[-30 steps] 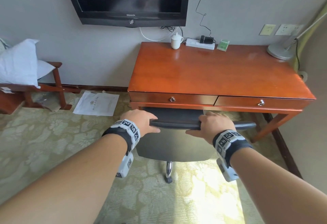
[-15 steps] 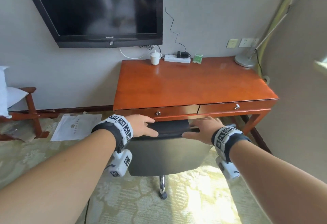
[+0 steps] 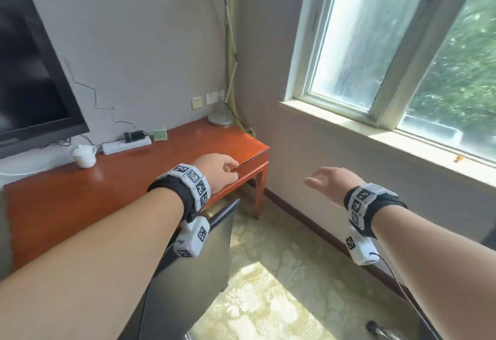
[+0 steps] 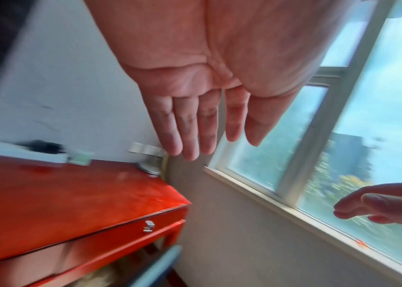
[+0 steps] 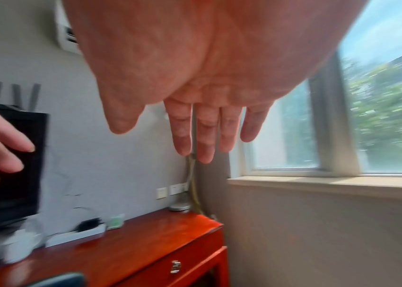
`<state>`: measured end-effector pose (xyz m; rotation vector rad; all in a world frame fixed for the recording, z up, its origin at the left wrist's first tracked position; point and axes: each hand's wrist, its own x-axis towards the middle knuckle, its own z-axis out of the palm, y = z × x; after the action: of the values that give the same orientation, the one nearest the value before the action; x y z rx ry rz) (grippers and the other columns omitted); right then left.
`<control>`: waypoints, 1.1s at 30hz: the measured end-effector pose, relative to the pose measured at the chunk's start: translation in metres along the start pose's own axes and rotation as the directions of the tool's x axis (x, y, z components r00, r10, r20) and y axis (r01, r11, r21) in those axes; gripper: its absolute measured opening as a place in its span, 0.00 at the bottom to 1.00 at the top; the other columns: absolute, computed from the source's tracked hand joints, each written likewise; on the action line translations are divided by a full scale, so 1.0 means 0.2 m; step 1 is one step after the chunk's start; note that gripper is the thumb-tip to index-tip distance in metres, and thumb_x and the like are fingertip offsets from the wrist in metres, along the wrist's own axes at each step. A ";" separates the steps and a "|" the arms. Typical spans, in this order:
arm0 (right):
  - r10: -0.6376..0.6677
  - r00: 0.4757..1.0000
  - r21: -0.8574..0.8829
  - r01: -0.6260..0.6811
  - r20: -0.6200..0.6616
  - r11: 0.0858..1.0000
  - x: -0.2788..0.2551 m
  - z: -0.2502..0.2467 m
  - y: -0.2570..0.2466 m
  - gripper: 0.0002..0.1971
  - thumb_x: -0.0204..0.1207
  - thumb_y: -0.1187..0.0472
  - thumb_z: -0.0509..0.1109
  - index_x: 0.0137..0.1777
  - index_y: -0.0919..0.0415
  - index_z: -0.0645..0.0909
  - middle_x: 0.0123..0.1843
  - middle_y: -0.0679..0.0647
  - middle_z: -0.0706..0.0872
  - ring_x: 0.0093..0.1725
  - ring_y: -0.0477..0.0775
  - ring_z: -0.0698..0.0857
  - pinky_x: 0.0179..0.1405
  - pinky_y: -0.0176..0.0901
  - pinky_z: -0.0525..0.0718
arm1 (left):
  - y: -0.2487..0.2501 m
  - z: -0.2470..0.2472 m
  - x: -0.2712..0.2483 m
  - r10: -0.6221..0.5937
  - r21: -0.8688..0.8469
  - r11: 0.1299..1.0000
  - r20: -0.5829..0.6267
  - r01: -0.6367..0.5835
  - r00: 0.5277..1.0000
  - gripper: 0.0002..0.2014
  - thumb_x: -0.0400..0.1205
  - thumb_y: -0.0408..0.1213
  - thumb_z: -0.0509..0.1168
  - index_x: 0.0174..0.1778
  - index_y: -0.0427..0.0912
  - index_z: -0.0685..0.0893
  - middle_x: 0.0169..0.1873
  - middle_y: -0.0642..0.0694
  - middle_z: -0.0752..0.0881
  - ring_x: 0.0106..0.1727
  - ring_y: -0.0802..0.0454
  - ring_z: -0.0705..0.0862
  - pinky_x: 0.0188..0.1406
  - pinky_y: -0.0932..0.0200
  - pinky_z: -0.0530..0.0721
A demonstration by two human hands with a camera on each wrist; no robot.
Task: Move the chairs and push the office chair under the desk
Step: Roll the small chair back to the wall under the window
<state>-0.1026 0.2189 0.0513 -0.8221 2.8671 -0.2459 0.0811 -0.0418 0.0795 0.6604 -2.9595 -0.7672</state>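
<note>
Nearest, the dark office chair has its backrest at the front edge of the desk, seat hidden. Above the desk's front right corner hangs the left hand — fingers straight and relaxed, holding nothing. The right hand floats right of the desk, fingers spread, empty. Farther back on the desk — a lamp base.

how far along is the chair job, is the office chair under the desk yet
Done, it seems: the office chair stands against the desk, its backrest top at the front edge, though the seat beneath is hidden. In hand: nothing; the left hand and right hand are open and off the chair. Left: any other chairs, though none shows clearly in these views.
</note>
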 end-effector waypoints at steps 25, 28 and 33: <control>0.727 0.682 0.350 -0.702 0.080 0.620 -0.95 -0.04 2.51 0.42 0.81 0.31 0.70 0.89 0.53 0.67 0.82 0.54 0.82 0.77 0.58 0.84 0.73 0.49 0.79 | 2.67 1.42 0.61 0.621 0.258 0.487 0.570 -0.835 0.538 0.25 0.89 0.47 0.66 0.84 0.58 0.74 0.75 0.50 0.83 0.75 0.49 0.80 0.72 0.54 0.77; 0.767 0.634 0.392 -0.733 0.099 0.556 -0.99 -0.02 2.61 0.42 0.80 0.29 0.70 0.87 0.53 0.71 0.80 0.52 0.83 0.77 0.56 0.83 0.73 0.49 0.79 | 2.82 1.57 0.67 0.636 0.243 0.425 0.606 -0.872 0.478 0.27 0.88 0.47 0.67 0.85 0.59 0.73 0.73 0.49 0.84 0.73 0.47 0.82 0.70 0.51 0.80; 0.835 0.537 0.410 -0.793 0.122 0.451 -1.02 0.01 2.70 0.39 0.79 0.28 0.70 0.83 0.52 0.77 0.75 0.49 0.87 0.73 0.54 0.85 0.74 0.48 0.80 | 2.96 1.81 0.83 0.664 0.163 0.327 0.661 -0.931 0.349 0.35 0.86 0.43 0.71 0.89 0.59 0.66 0.83 0.48 0.73 0.80 0.46 0.76 0.76 0.50 0.77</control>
<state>-0.2077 0.7792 -0.0383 0.7157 2.7249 -0.7369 -0.3455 0.5257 0.0229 -1.3382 -3.1930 0.0539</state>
